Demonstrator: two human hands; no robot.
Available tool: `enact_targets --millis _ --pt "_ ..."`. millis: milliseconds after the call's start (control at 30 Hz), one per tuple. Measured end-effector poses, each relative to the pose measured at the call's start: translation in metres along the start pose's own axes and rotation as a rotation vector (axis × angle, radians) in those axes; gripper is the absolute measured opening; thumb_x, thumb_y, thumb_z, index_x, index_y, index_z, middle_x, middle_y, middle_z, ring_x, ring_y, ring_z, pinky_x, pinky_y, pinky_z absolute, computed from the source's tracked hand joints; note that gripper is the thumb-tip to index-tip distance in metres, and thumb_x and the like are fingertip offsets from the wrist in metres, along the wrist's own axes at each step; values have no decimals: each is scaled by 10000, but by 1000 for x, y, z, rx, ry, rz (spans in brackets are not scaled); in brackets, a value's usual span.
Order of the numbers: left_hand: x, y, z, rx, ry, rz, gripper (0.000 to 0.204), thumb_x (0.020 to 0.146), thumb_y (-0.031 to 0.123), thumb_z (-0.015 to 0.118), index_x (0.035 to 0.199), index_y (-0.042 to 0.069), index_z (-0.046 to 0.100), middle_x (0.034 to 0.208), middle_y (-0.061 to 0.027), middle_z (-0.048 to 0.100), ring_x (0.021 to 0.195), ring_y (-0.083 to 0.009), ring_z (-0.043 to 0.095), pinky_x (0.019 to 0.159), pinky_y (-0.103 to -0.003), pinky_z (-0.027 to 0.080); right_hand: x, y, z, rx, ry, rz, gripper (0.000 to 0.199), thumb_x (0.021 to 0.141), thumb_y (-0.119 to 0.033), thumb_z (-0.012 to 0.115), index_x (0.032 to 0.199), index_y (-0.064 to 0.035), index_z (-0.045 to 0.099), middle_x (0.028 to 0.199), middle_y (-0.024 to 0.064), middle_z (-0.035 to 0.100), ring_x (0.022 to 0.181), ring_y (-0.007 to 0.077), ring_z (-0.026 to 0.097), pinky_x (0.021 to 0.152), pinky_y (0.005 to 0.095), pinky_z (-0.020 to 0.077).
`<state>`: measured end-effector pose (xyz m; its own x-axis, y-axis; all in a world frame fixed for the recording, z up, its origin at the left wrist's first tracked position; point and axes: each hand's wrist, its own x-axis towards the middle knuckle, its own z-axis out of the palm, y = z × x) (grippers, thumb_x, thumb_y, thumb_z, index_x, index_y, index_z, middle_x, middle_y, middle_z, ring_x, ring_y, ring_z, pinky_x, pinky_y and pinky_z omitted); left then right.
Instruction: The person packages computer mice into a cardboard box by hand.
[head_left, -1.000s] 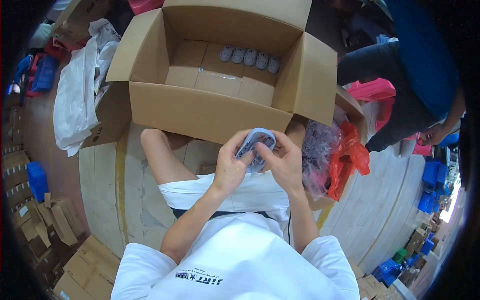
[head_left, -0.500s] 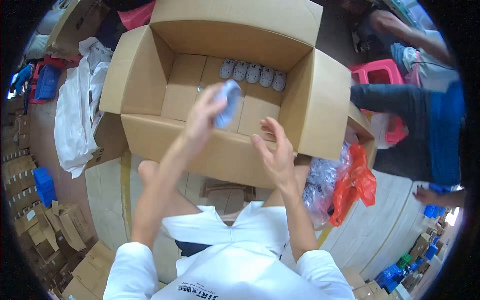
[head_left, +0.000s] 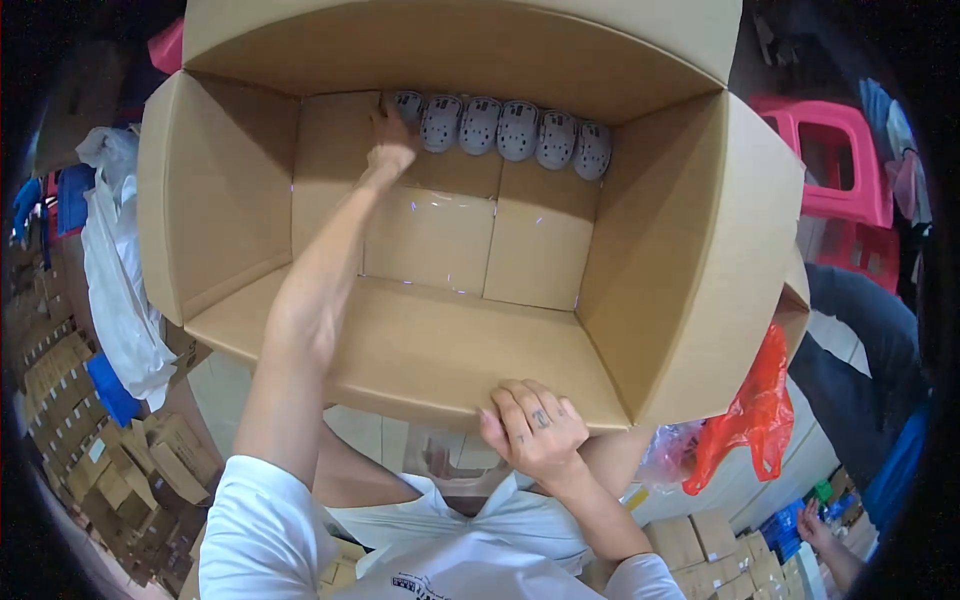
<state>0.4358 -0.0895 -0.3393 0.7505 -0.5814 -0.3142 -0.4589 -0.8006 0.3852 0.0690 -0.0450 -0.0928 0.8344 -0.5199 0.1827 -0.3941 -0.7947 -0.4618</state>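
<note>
A big open cardboard box [head_left: 430,235] stands in front of me. Along its far wall lies a row of several grey clogs [head_left: 517,130] with holes in their tops, set side by side. My left hand [head_left: 393,140] reaches down inside, closed around the leftmost clog [head_left: 409,102], which is partly hidden by the fingers. That clog touches or nearly touches its neighbour in the row. My right hand [head_left: 537,425] is curled over the top of the box's near wall, right of the middle, gripping that edge.
A red plastic bag [head_left: 745,410] hangs at the right beside clear wrapping. Pink stools [head_left: 835,160] and another person's legs [head_left: 865,320] are farther right. White sheeting [head_left: 115,270] drapes at the left, above stacked cartons [head_left: 165,450].
My left hand has carried the clog from above the box to the left end of the row. My right hand has come down onto the near edge. The view has moved closer.
</note>
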Motion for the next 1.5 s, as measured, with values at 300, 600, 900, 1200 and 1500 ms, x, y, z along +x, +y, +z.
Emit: enact_targets --millis 300,600,900,1200,1500 --pt "-29 -7 -48 65 -122 114 380 856 286 522 942 -53 670 925 -213 693 821 -417 632 718 -450 501 -7 4 2 11 122 -17 160 816 -240 693 851 -97 631 867 19 648 730 146 617 598 237 439" --pt "-194 73 -152 -361 -404 269 290 928 218 561 770 -20 613 717 -71 615 643 -146 547 612 -258 472 -56 64 -96 271 593 248 147 769 1 651 912 -34 645 871 86 666 708 229 616 591 303 487" --pt "-370 136 -188 -734 -213 243 96 938 77 572 970 -2 615 912 -89 657 787 -129 596 741 -244 511 -145 329 -103 42 664 630 189 807 25 519 939 -6 651 879 153 672 747 325 629 714 396 509" --pt "-416 222 -175 -774 -274 193 86 934 50 566 972 -16 606 867 -111 659 777 -169 622 718 -255 522 -104 431 -71 -420 -90 851 178 811 6 527 894 17 684 928 161 701 830 339 653 756 373 517" --pt "-438 300 -119 -1116 -985 15 457 1019 396 436 1098 -35 567 875 -194 657 737 -252 670 535 -363 586 -130 244 -208 336 560 446 201 804 -32 630 996 -18 688 928 87 688 784 231 637 706 300 507"
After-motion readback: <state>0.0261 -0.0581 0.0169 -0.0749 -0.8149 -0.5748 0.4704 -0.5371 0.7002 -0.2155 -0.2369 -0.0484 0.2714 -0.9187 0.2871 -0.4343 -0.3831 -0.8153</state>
